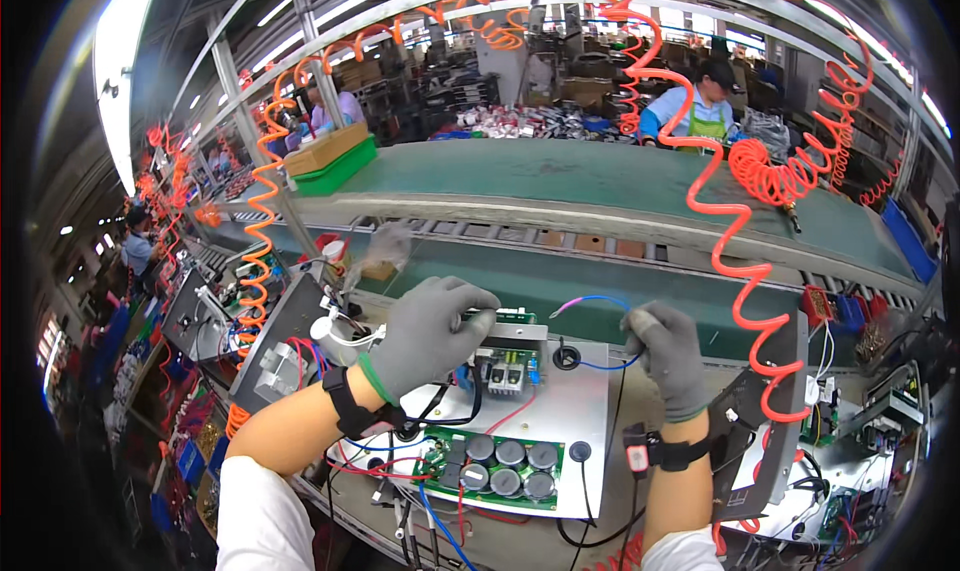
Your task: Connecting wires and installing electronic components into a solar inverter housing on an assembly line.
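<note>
My right hand [665, 361], in a grey glove, pinches a thin blue wire [603, 299] whose pink-sleeved end points left. The wire loops down toward a round black grommet [566, 357] on a white metal panel [590, 421]. My left hand [432, 333], gloved too, has its fingers closed above a metal bracket [522, 332] and a small green board; whatever they hold is hidden. Below them, a circuit board [500, 469] carries several large round grey capacitors [510, 453]. Red, blue and black wires cross the panel's left side.
A coiled orange air hose [745, 281] hangs at the right, another [262, 201] at the left. Green conveyor belts [540, 171] run behind the panel. Open units [290, 346] flank the work at left and right. A co-worker [705, 106] stands across the far belt.
</note>
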